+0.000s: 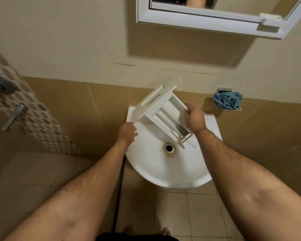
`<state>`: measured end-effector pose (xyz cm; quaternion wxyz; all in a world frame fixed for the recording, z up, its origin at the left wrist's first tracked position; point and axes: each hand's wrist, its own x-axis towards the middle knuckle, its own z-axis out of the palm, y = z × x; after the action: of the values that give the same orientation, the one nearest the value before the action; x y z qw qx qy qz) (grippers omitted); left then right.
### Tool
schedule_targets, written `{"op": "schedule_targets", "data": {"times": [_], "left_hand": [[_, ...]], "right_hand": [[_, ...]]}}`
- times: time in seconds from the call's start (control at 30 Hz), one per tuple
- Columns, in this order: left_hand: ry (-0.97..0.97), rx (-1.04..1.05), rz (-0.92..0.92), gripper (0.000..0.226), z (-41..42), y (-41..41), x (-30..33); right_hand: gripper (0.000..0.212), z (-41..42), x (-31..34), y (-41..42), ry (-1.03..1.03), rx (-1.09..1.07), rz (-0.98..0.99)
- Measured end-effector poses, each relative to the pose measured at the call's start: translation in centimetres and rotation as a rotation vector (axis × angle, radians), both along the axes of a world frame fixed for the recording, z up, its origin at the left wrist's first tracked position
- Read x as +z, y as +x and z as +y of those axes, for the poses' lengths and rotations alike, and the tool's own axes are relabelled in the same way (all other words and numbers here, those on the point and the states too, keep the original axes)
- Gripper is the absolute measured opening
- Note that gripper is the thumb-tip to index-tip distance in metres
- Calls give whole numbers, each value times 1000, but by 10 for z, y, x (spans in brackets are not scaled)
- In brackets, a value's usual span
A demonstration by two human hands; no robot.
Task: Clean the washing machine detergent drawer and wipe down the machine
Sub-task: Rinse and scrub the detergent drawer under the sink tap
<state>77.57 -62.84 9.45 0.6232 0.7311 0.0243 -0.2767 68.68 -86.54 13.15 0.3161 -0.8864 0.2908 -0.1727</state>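
Beige bathroom tiles surround a white sink (165, 173), and the drawer (163, 112) is held tilted over the far half of its basin, front panel up and to the left. Left hand (127, 133) grips the near end of that front panel; right hand (195, 119) curls over the drawer's right wall. So the drawer is already out of the machine and at the sink. No water runs over it, and dark residue shows in its near compartment, so I judge washing is barely begun. A blue cloth (228, 100) sits bunched in a wall holder, far right, untouched; the machine is out of view, its wipe-down still ahead.
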Motion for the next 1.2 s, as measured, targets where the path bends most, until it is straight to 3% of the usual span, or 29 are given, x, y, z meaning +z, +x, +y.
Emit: {"op": "schedule_targets", "data": {"times": [0.1, 0.27, 0.43, 0.73, 1.2], "left_hand": [[53, -163, 72, 29, -9, -13, -1], [-12, -249, -56, 35, -52, -28, 22], [-88, -174, -209, 4, -82, -39, 44], [-164, -115, -433, 22, -94, -58, 74], [-162, -25, -605, 12, -104, -67, 132]], "right_hand": [[35, -4, 6, -3, 35, -28, -41], [28, -16, 20, -14, -27, -35, -70], [26, -29, 38, -25, -22, -29, -141], [39, -40, 65, -52, 154, 51, -327], [59, -49, 128, -82, 52, 173, -436]]}}
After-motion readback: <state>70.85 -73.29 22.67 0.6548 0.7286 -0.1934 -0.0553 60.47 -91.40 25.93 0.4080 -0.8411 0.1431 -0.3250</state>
